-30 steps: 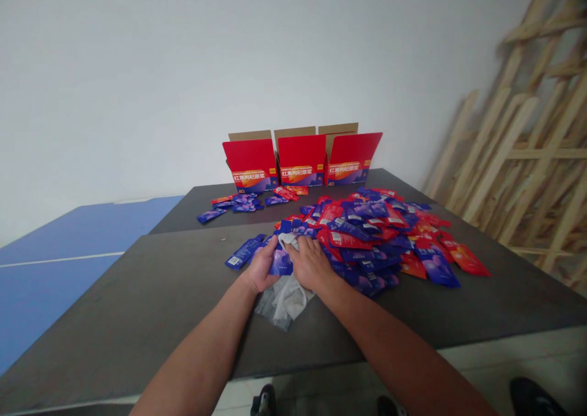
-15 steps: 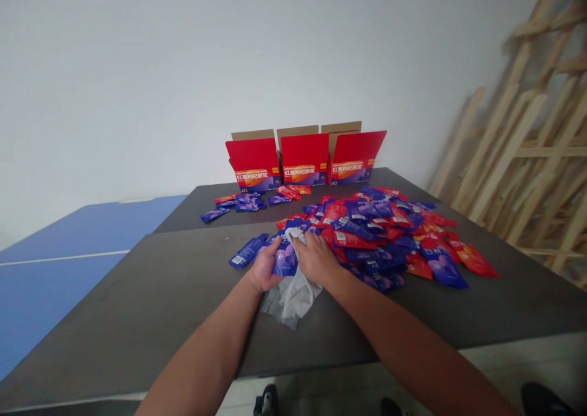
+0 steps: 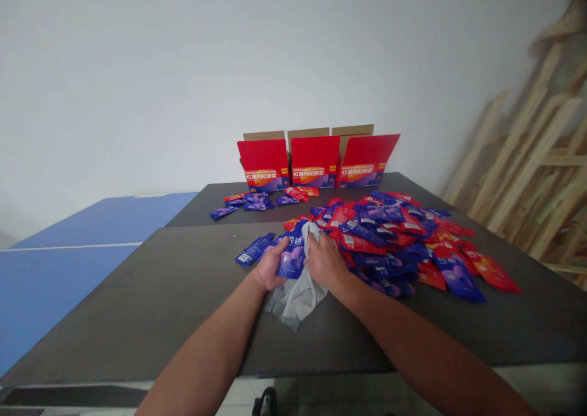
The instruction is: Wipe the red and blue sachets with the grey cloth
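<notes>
My left hand (image 3: 271,267) is closed on the lower left part of a blue pouch (image 3: 293,258) with purple fruit printed on it. A pale grey cloth (image 3: 301,297) is bunched in my right hand (image 3: 326,258), its upper end against the pouch's right edge and its lower end hanging to the table. Under the cloth lies a clear plastic bag or sheet (image 3: 277,309). Just left of the held pouch, more blue pouches (image 3: 251,252) lie on the table. To the right of my right hand spreads a large heap of red and blue pouches (image 3: 380,232).
Three red cartons (image 3: 315,159) with raised flaps stand in a row at the back of the dark table (image 3: 192,306). A small group of pouches (image 3: 257,200) lies before them. A blue table (image 3: 82,269) is at the left, wooden frames (image 3: 527,159) lean at the right.
My right hand has drawn the cloth off the pouch's face toward its right edge, so more of the print shows. The whole view has shifted slightly.
</notes>
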Tool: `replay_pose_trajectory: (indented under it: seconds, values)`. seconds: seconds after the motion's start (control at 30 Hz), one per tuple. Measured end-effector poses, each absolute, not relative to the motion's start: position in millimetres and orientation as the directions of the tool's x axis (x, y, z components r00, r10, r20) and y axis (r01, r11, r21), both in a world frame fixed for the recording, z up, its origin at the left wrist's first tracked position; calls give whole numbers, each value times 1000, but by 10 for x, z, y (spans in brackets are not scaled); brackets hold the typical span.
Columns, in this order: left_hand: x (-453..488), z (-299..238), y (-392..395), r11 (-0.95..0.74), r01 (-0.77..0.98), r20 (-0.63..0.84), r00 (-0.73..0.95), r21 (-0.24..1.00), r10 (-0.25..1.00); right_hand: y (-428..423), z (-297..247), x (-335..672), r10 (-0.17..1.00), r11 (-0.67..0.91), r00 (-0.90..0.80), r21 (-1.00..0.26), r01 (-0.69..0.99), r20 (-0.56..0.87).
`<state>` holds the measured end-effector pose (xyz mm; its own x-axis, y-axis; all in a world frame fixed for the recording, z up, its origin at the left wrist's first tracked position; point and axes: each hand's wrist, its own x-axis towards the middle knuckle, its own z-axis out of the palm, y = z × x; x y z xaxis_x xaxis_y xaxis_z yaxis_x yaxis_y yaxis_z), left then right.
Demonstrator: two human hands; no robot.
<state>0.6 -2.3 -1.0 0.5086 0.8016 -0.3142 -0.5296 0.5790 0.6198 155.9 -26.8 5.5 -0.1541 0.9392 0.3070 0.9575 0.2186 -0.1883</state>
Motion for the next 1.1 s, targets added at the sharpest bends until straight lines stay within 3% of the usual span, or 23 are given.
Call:
replay_pose_trajectory:
  seconds: [0.2, 0.3, 0.43, 0.57, 0.67, 0.87, 1.1]
  values:
    - [-44, -9, 66, 534, -580, -252, 497, 615, 830, -259, 49, 1596, 921, 235, -135, -243, 941, 367]
    - [-60, 0, 106, 496, -620, -214, 474, 608, 854, -287, 34, 1600, 856, 411, -308, -187, 892, 414]
    - [-58, 20, 86, 524, -616, -211, 508, 589, 835, -306, -16, 1590, 714, 663, -594, -86, 743, 370]
    - [-54, 47, 28, 580, -566, -222, 576, 586, 787, -303, -36, 1580, 640, 744, -699, -30, 667, 320]
    - [-39, 54, -10, 607, -529, -228, 613, 592, 757, -312, -13, 1565, 646, 730, -687, -5, 684, 335]
    - [34, -3, -41, 548, -467, -280, 527, 694, 803, -339, 75, 1528, 805, 526, -473, -59, 849, 358]
    - [24, -48, -32, 570, -337, -276, 624, 749, 731, -298, 80, 1519, 879, 358, -296, -105, 928, 374]
